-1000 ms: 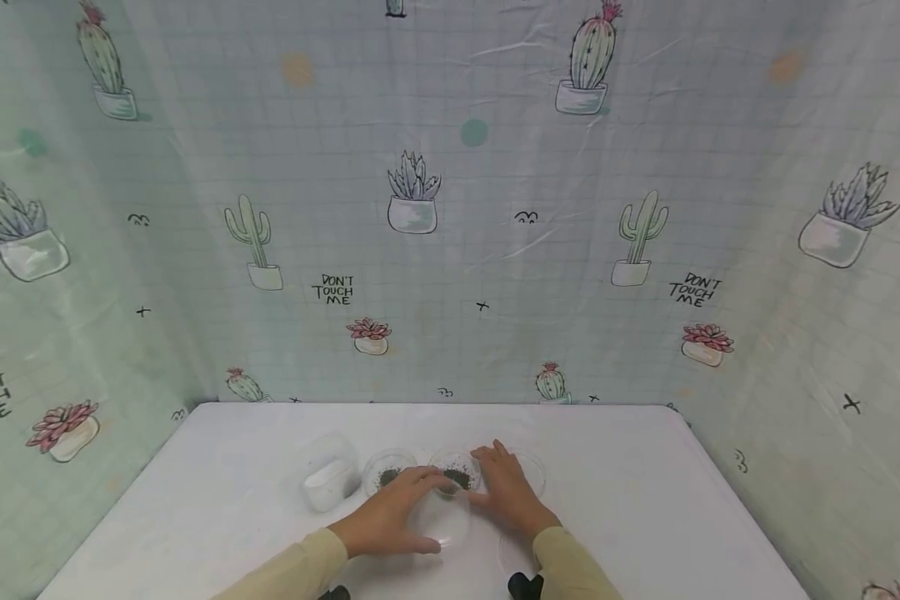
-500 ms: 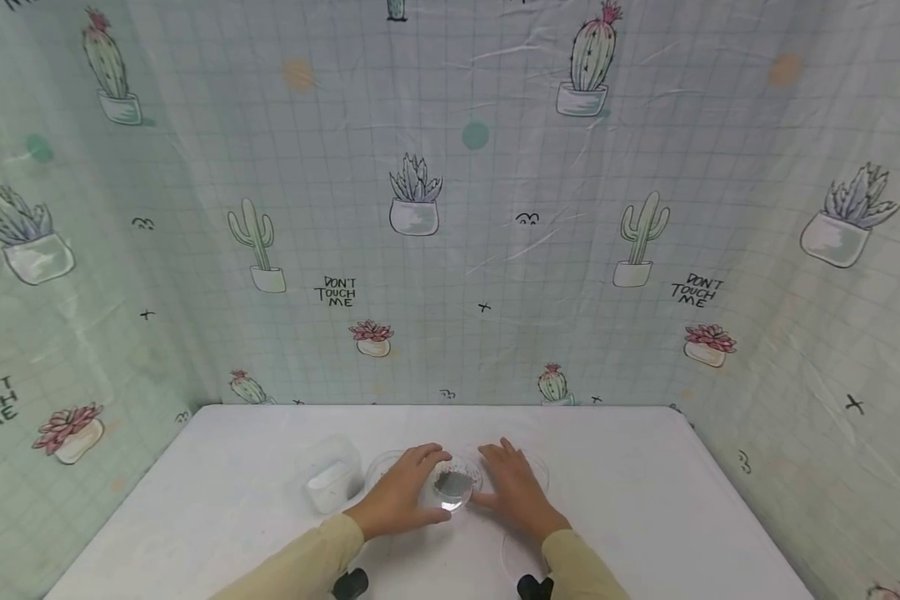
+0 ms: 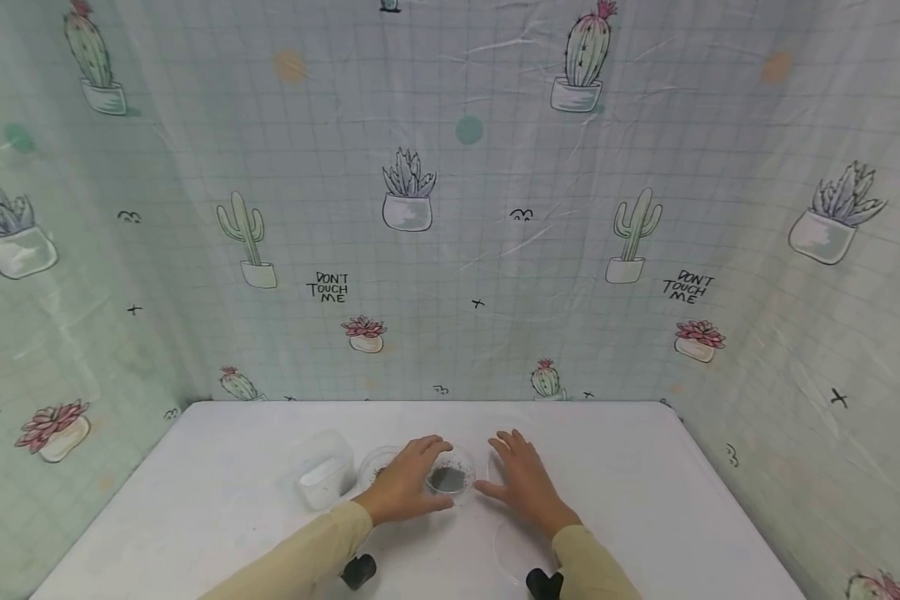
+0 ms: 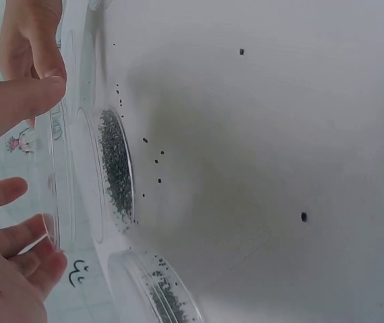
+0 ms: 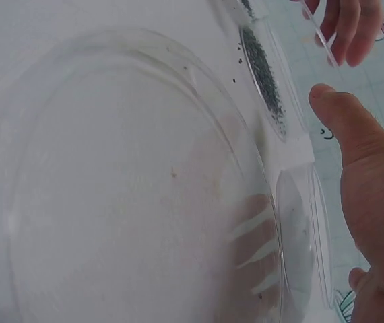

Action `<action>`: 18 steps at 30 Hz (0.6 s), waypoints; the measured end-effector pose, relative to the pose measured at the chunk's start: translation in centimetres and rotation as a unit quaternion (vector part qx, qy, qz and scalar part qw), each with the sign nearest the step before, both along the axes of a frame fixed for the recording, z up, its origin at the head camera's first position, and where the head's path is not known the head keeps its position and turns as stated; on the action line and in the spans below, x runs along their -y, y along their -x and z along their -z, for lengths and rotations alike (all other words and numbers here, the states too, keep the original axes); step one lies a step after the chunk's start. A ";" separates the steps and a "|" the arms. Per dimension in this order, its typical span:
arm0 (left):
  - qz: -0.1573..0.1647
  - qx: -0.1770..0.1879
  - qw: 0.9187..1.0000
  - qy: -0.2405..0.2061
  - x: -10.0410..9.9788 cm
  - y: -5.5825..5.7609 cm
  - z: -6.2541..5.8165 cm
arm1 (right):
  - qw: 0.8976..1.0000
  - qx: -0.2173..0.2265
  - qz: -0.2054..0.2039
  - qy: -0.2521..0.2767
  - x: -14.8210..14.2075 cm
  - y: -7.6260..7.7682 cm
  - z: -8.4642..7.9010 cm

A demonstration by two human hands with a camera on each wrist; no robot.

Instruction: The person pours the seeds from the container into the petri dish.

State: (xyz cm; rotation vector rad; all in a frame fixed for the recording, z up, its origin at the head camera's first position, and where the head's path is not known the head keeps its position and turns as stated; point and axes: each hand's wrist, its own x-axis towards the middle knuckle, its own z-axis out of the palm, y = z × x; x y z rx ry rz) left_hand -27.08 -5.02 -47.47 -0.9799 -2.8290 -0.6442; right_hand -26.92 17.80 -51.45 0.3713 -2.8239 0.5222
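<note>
My left hand [image 3: 407, 483] holds a clear round petri dish lid [image 4: 60, 195] by its edge, thumb on one side and fingertips on the other. The lid hangs tilted close over a petri dish of dark granules [image 4: 116, 165], greying them from above in the head view. My right hand [image 3: 527, 485] is to the right of that dish, fingers spread, apart from the lid. A second petri dish with dark granules [image 4: 168, 296] sits to the left, partly hidden behind my left hand in the head view. Near my right wrist lies a large clear round dish part [image 5: 111, 182].
A translucent tub [image 3: 326, 475] with something white in it stands left of the dishes. Behind my right hand is another clear dish [image 5: 303, 229]. Loose dark granules [image 4: 160, 180] are scattered on the white table [image 3: 232, 533]. Cactus-print sheeting [image 3: 450, 250] surrounds the table.
The lid has moved from in front of the middle dish to over it, carried in my left hand. My right hand has drawn away to the right, widening the gap between the hands.
</note>
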 end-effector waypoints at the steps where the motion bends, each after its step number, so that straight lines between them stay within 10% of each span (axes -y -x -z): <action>1: 0.000 -0.001 1.000 0.002 -0.1 0.1 0.1 | 1.000 0.000 0.003 0.000 -0.1 0.0 0.0; 18: -0.002 0.014 1.000 0.012 -0.8 0.9 1.2 | 0.999 0.019 0.032 0.030 -2.8 -0.7 0.5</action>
